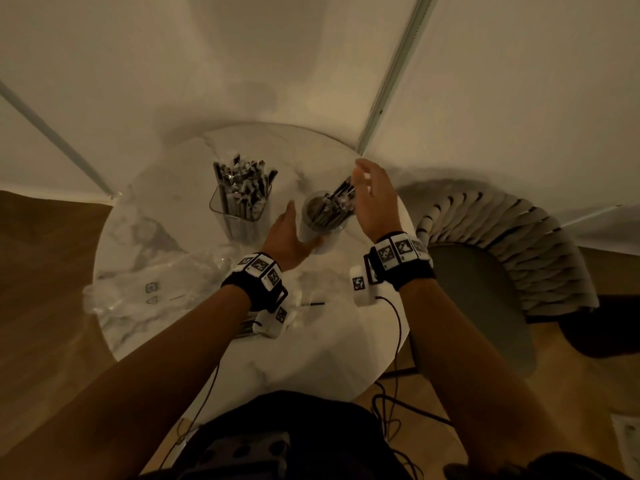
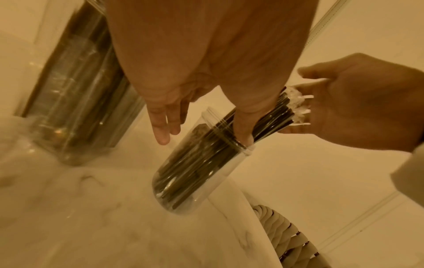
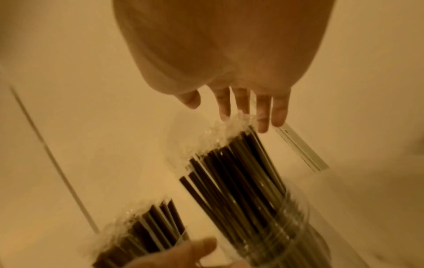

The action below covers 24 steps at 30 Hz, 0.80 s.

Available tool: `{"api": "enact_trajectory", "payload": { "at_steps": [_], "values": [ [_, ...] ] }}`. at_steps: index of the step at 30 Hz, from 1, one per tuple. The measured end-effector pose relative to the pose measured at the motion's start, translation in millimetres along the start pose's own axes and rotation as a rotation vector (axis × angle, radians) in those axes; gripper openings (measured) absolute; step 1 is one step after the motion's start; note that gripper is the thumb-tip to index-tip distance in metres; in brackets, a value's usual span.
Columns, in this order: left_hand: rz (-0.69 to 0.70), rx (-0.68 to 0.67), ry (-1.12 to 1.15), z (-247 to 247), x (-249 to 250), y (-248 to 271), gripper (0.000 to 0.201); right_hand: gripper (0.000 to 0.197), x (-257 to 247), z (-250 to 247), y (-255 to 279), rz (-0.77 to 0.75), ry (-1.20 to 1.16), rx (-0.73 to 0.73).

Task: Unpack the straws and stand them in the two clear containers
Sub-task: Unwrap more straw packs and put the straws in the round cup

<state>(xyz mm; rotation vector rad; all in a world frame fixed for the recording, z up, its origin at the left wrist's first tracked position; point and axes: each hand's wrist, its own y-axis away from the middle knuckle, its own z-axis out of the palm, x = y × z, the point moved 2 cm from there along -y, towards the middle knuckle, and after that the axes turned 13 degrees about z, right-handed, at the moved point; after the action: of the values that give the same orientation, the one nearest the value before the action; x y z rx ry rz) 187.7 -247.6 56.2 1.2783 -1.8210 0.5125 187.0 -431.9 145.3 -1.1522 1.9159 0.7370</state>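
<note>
Clear round jar (image 1: 323, 216) of dark straws (image 1: 337, 199) stands on a marble table (image 1: 145, 223), right of a full square jar (image 1: 239, 202), left hand (image 1: 285, 233) cupping its side, right hand (image 1: 375, 199) spread, seemingly steadying leaning tops.

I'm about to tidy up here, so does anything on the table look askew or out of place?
Yes. The straws in the round container lean toward the right hand rather than standing straight. An empty plastic bag lies crumpled at the table's left edge.
</note>
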Motion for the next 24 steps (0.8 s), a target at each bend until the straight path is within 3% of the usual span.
{"api": "enact_trajectory", "payload": {
  "at_steps": [5, 7, 9, 12, 18, 24],
  "values": [
    [0.055, -0.017, -0.081, 4, -41, 39, 0.038, 0.014, 40, -4, 48, 0.107, -0.173, 0.231],
    [-0.013, -0.104, -0.099, 3, -57, 58, 0.046, 0.014, 66, 7, 71, 0.197, -0.141, 0.214],
    [-0.080, -0.234, -0.186, 1, -69, 75, 0.074, 0.021, 93, 23, 93, 0.267, -0.080, 0.164],
    [-0.069, -0.380, -0.392, 7, -79, 96, 0.095, 0.024, 124, 47, 121, 0.260, 0.081, -0.021],
    [-0.059, -0.392, -0.523, 15, -98, 119, 0.069, 0.027, 145, 91, 150, 0.061, 0.574, -0.428],
    [-0.035, -0.402, -0.611, 18, -102, 125, 0.041, 0.034, 137, 105, 159, 0.070, 0.667, -0.508]
  ]
}}
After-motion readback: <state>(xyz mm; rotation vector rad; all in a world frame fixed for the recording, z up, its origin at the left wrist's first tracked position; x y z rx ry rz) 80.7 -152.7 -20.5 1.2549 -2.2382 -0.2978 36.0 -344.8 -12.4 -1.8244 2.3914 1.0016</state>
